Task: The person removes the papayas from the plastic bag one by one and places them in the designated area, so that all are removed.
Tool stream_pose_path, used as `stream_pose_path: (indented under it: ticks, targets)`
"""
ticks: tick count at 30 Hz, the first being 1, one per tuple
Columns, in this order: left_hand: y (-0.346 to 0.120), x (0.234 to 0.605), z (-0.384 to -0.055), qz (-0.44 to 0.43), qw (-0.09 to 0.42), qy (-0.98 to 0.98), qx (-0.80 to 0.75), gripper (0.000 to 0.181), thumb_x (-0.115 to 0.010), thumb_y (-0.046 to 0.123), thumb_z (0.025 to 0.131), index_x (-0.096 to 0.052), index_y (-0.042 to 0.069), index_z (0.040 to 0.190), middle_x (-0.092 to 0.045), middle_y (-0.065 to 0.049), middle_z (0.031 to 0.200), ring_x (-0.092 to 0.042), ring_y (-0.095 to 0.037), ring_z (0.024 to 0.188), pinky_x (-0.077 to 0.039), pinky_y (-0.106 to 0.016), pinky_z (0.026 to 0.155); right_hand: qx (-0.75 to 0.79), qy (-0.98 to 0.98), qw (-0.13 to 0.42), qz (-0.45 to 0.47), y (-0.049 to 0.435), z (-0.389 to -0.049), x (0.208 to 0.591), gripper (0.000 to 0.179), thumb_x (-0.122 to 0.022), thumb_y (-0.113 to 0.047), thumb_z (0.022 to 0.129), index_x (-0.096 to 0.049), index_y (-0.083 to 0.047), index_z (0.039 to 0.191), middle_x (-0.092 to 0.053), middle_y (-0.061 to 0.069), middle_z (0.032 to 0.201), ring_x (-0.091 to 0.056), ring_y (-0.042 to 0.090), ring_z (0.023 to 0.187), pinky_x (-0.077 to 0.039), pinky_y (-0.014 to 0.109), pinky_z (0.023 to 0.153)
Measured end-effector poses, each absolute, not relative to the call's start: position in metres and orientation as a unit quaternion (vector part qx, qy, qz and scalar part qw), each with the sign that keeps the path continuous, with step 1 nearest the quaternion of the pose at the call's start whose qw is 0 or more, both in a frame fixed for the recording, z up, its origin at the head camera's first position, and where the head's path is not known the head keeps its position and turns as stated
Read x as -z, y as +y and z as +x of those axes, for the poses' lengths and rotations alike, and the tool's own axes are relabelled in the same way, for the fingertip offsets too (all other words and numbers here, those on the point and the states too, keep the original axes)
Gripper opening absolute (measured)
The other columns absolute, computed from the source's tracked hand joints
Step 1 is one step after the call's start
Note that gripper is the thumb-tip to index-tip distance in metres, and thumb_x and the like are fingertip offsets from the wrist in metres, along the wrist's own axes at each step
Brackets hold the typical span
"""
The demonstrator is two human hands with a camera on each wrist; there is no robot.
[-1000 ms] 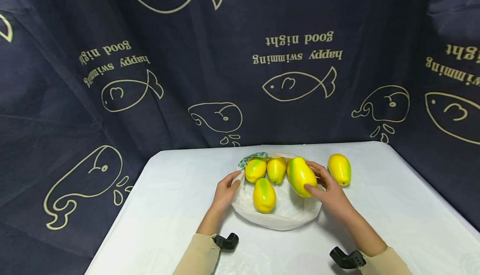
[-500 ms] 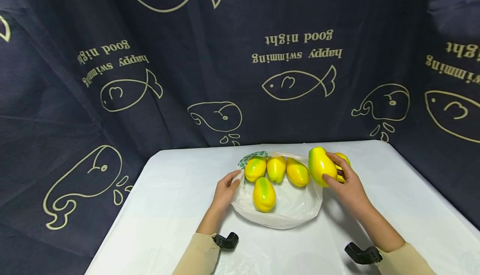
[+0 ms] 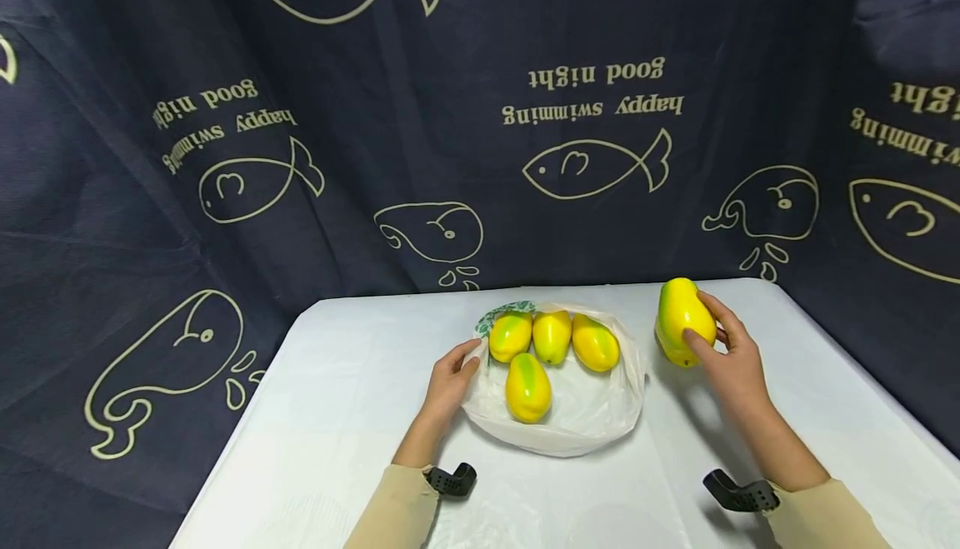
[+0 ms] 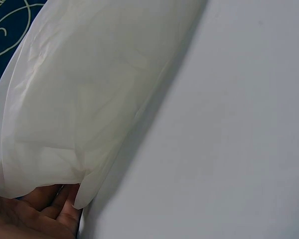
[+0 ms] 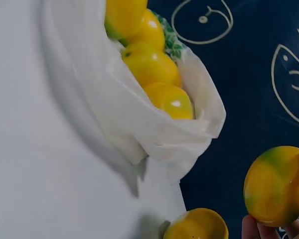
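A white plastic bag point(image 3: 592, 432) with a green leafy print lies mouth open on the table. Inside it are several glossy yellow-green mangoes point(image 3: 528, 391), one in front and a row behind. My left hand point(image 3: 452, 382) grips the bag's left rim; in the left wrist view, part of its fingers is hidden behind the plastic. To the right of the bag, my right hand point(image 3: 735, 361) holds a mango point(image 3: 681, 307) between thumb and fingers. Just below it in the right wrist view, another mango point(image 5: 197, 226) sits on the table, mostly covered by the held one in the head view.
A white-covered table point(image 3: 360, 366) fills the lower view. Behind it hangs a dark blue curtain point(image 3: 450, 116) with fish and whale drawings. Each forearm wears a black wrist strap point(image 3: 453, 481) beside a beige sleeve point(image 3: 397, 507).
My right hand has carried the mango from above the bag out to the right, over the mango on the table. The left hand has stayed on the bag's rim.
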State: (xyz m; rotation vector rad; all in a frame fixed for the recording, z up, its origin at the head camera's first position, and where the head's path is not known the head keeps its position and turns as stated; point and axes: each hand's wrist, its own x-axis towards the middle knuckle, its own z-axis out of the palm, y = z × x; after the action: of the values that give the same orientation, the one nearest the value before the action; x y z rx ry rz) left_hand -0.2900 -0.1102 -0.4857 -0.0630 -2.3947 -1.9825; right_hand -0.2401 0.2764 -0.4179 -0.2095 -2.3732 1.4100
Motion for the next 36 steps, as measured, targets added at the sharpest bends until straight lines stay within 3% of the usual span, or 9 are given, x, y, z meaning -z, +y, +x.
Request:
stream_pose_path:
  ticks: [5, 9, 13, 22, 26, 32, 36]
  targets:
    - [-0.111, 0.491, -0.293, -0.023, 0.016, -0.767, 0.641, 0.039, -0.056, 0.017, 0.101, -0.059, 0.013, 0.139, -0.048, -0.012, 0.153, -0.035, -0.031, 0.149, -0.029, -0.048, 0.124, -0.521, -0.827, 0.175, -0.114, 0.286, -0.246, 0.419, 0.058, -0.055, -0.036, 0.1, -0.034, -0.041, 0.154, -0.031, -0.004, 0.164, -0.045, 0.018, 0.125, -0.036, 0.013, 0.084]
    - [-0.112, 0.492, -0.293, -0.023, 0.013, -0.765, 0.643, 0.038, -0.056, 0.017, 0.101, -0.06, 0.014, 0.138, -0.048, -0.012, 0.154, -0.034, -0.03, 0.15, -0.027, -0.047, 0.125, -0.53, -0.818, 0.174, -0.141, 0.293, -0.251, 0.42, 0.057, -0.054, -0.037, 0.1, -0.034, -0.041, 0.154, -0.029, -0.005, 0.165, -0.04, 0.032, 0.134, -0.036, 0.014, 0.084]
    - [-0.112, 0.492, -0.293, -0.019, 0.01, -0.768, 0.64, 0.037, -0.056, 0.017, 0.101, -0.06, 0.014, 0.138, -0.048, -0.011, 0.154, -0.034, -0.029, 0.15, -0.027, -0.047, 0.125, -0.536, -0.81, 0.173, -0.164, 0.302, -0.253, 0.424, 0.057, -0.054, -0.037, 0.1, -0.035, -0.042, 0.153, -0.028, -0.004, 0.166, -0.037, 0.035, 0.137, -0.036, 0.012, 0.082]
    - [-0.112, 0.491, -0.293, -0.024, 0.018, -0.769, 0.639, 0.037, -0.055, 0.016, 0.101, -0.06, 0.013, 0.138, -0.047, -0.013, 0.154, -0.034, -0.032, 0.15, -0.027, -0.049, 0.125, -0.513, -0.819, 0.175, -0.189, 0.324, -0.257, 0.439, 0.058, -0.054, -0.034, 0.099, -0.036, -0.036, 0.154, -0.027, 0.009, 0.166, -0.037, 0.043, 0.139, -0.034, 0.009, 0.073]
    - [-0.112, 0.491, -0.293, -0.02, 0.016, -0.768, 0.64, 0.037, -0.055, 0.016, 0.101, -0.061, 0.014, 0.137, -0.048, -0.012, 0.154, -0.034, -0.031, 0.15, -0.027, -0.048, 0.125, -0.506, -0.82, 0.178, -0.197, 0.33, -0.258, 0.446, 0.058, -0.054, -0.033, 0.099, -0.036, -0.032, 0.155, -0.027, 0.011, 0.165, -0.037, 0.042, 0.137, -0.035, 0.017, 0.08]
    - [-0.112, 0.491, -0.293, -0.019, 0.013, -0.769, 0.639, 0.037, -0.055, 0.016, 0.101, -0.061, 0.015, 0.137, -0.048, -0.012, 0.154, -0.034, -0.03, 0.15, -0.028, -0.048, 0.125, -0.502, -0.825, 0.165, -0.199, 0.337, -0.259, 0.455, 0.059, -0.052, -0.034, 0.1, -0.033, -0.029, 0.156, -0.024, 0.01, 0.167, -0.035, 0.041, 0.138, -0.039, 0.03, 0.101]
    - [-0.112, 0.492, -0.294, -0.024, 0.012, -0.769, 0.639, 0.038, -0.055, 0.017, 0.101, -0.06, 0.014, 0.138, -0.048, -0.012, 0.154, -0.034, -0.031, 0.15, -0.028, -0.048, 0.125, -0.494, -0.834, 0.151, -0.193, 0.341, -0.26, 0.46, 0.061, -0.051, -0.036, 0.101, -0.031, -0.025, 0.157, -0.022, 0.012, 0.167, -0.036, 0.042, 0.138, -0.041, 0.031, 0.101]
